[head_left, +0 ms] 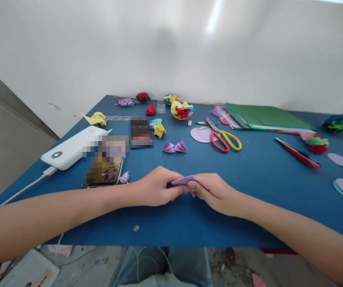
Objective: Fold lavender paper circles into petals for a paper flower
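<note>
Both my hands meet near the front middle of the blue table (258, 175). My left hand (156, 186) and my right hand (213, 191) are closed, pinching a small folded piece of purple paper (183, 180) between their fingertips, just above the tabletop. Two folded purple paper cones (175, 147) lie a little beyond the hands.
A phone (107, 169) and a white power bank (72, 147) with a cable lie at the left. Red-and-yellow scissors (223, 138), purple paper circles (201, 134), a red cutter (298, 153), a stack of coloured paper sheets (264, 116) and several paper flowers (182, 110) are spread behind.
</note>
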Available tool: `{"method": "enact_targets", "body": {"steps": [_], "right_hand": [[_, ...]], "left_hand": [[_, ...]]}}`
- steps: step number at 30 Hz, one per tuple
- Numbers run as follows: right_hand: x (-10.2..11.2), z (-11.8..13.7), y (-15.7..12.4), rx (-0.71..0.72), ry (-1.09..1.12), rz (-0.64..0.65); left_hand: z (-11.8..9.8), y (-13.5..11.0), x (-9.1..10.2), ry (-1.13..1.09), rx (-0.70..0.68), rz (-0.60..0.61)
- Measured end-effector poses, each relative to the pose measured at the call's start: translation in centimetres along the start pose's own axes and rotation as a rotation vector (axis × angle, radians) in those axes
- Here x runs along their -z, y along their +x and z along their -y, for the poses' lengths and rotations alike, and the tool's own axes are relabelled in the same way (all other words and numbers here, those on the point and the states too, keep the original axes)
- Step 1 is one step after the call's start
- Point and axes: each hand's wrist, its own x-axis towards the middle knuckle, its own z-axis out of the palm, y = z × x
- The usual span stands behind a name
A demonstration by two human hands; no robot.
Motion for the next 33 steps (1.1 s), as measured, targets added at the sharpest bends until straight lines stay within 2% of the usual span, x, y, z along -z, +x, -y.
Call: {"method": "enact_targets", "body": {"steps": [4,7,14,19,21,24,26,28,33], "right_hand": [[-0.13,-0.2,-0.12,0.029,-0.126,-0.029],[-0.24,-0.36,-0.2,0.035,-0.198,-0.005],[0.38,0.18,-0.17,0.06,-0.155,0.125],[0.38,0.06,-0.41,0.076,-0.229,0.076],[0.29,-0.2,-0.44,0.073,-0.25,0.038],[0.21,-0.58,-0.33,0.063,-0.251,-0.002],[0.18,-0.68,-0.25,0.063,-0.246,-0.022],[0.16,-0.62,-0.21,0.069,-0.238,-0.04],[0.25,-0.14,-0.26,0.081,-0.221,-0.047]], "left_hand": [[0.01,-0.08,-0.12,0.023,0.006,-0.043],[0.03,-0.06,-0.2,0.043,-0.013,-0.071],[0.09,-0.05,0.01,-0.016,0.004,0.002],[0.12,-0.07,-0.03,-0.026,0.031,-0.001],[0.1,-0.05,-0.16,-0.027,0.036,-0.068],[0.12,-0.05,-0.34,0.042,-0.005,-0.321],[0.17,-0.11,-0.44,0.124,-0.077,-0.438],[0.2,-0.22,-0.52,0.204,-0.143,-0.474],[0.2,-0.5,-0.72,0.414,-0.205,-0.594]]}}
